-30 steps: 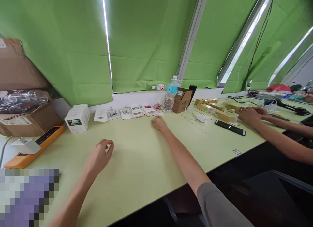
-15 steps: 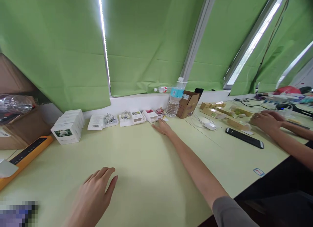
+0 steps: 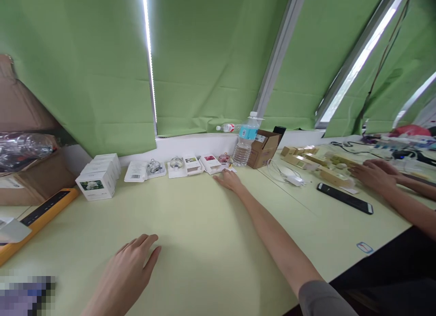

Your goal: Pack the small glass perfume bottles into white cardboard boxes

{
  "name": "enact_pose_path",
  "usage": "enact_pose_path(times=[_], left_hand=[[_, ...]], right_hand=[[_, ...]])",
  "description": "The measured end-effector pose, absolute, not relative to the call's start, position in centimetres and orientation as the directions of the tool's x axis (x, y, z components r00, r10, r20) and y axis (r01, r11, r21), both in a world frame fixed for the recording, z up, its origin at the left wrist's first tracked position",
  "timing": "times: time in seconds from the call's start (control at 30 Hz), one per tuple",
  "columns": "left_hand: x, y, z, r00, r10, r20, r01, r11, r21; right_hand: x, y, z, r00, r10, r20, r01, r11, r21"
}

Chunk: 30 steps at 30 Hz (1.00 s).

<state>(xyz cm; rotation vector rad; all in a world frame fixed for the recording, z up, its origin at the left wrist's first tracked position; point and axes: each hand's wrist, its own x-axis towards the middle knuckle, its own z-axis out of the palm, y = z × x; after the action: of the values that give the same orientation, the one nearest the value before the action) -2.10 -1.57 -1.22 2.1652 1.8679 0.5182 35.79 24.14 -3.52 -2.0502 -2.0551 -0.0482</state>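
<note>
My right hand (image 3: pixel 229 180) is stretched far forward, palm down with its fingers out. Its fingertips lie at the front edge of an open white box with a pink picture (image 3: pixel 210 163) and just before a small pink glass ornament (image 3: pixel 224 159); whether they touch either is hard to tell. Left of these stand a white box with a green picture (image 3: pixel 192 165), a clear glass ornament (image 3: pixel 176 162) on a white card, and another clear ornament (image 3: pixel 154 166) beside a white carton with a barcode (image 3: pixel 136 171). Low over the near table, my left hand (image 3: pixel 132 267) is open and holds nothing.
White boxes (image 3: pixel 96 180) stand in a row at left, near an orange power strip (image 3: pixel 44 218) and a cardboard box (image 3: pixel 37 182). A water bottle (image 3: pixel 244 143), a small carton (image 3: pixel 264 149), a charger (image 3: pixel 294 180) and a phone (image 3: pixel 344 198) lie rightward. Another person's hands (image 3: pixel 374 175) handle small boxes.
The view has shifted slightly, so the table things sit a little lower and further right. My right hand stays by the pink-picture box; my left hand has drifted slightly left.
</note>
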Motion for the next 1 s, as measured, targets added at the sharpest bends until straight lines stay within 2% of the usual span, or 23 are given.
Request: enact_pose_path(times=[0.33, 1.0], left_hand=[[-2.0, -1.4, -1.1, 0.145, 0.987, 0.075, 0.915, -0.163, 0.369], [-1.9, -1.8, 0.2, 0.165, 0.982, 0.089, 0.906, -0.187, 0.381]], right_hand=[[36.3, 21.5, -3.6, -0.007, 0.974, 0.226, 0.991, 0.037, -0.127], [36.0, 13.4, -2.4, -0.040, 0.980, 0.193, 0.997, 0.053, -0.060]])
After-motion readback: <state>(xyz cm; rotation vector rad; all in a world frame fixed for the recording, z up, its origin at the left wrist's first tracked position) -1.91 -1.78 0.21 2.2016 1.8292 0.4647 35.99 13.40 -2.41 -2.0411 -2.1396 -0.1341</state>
